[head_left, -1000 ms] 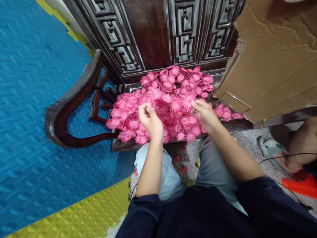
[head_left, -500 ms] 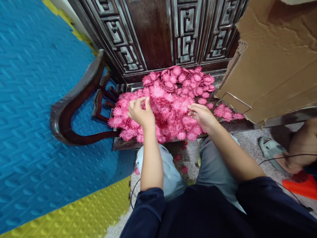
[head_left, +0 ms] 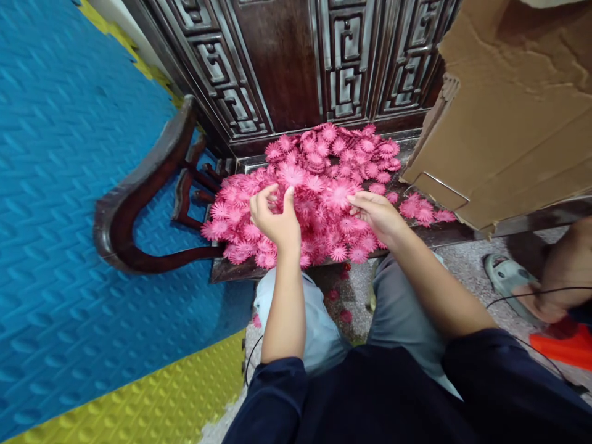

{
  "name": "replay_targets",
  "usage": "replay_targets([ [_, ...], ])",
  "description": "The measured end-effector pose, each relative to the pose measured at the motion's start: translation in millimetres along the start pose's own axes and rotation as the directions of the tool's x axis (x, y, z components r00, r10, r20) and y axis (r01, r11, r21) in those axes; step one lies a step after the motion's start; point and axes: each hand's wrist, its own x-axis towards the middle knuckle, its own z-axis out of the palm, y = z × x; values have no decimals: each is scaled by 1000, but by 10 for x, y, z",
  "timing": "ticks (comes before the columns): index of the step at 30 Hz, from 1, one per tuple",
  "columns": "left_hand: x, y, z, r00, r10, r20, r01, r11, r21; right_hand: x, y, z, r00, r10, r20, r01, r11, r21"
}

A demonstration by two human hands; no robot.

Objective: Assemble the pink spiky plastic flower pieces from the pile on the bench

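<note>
Right hand (head_left: 377, 216) clamped on pink flower (head_left: 338, 193), left hand (head_left: 277, 221) grip apart, flower pile (head_left: 250, 231) crowding surface (head_left: 234, 271) front edge, cardboard (head_left: 509, 135) at right.

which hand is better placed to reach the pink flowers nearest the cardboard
Probably the right hand: it is nearer those pink flowers by the cardboard, though it appears to pinch a larger flower. The left hand is farther away.

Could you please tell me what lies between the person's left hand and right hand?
In the head view, heaped pink flower-shaped pieces lie between the left hand and the right hand, which pinches one pink piece.
</note>
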Motion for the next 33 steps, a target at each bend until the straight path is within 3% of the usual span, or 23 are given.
replay_targets([
  [4,-89,88,10,999,26,32,-26,1000,-11,1,-4,-5,1000,8,7,-8,1000,0],
  [7,-206,163,14,989,118,85,-118,993,-3,6,2,-10,1000,1,1,-1,1000,3],
  [10,-374,226,50,938,243,247,-246,969,-17,6,11,-12,1000,-7,23,7,1000,3],
  [12,-471,252,90,907,267,326,-265,963,-51,3,15,-15,999,-7,51,6,1000,16],
  [24,-452,243,145,875,185,447,-122,978,-167,8,7,-45,994,32,101,-37,998,46],
  [33,-462,249,156,870,141,472,-16,966,-259,19,12,-45,992,25,121,-30,999,37],
])
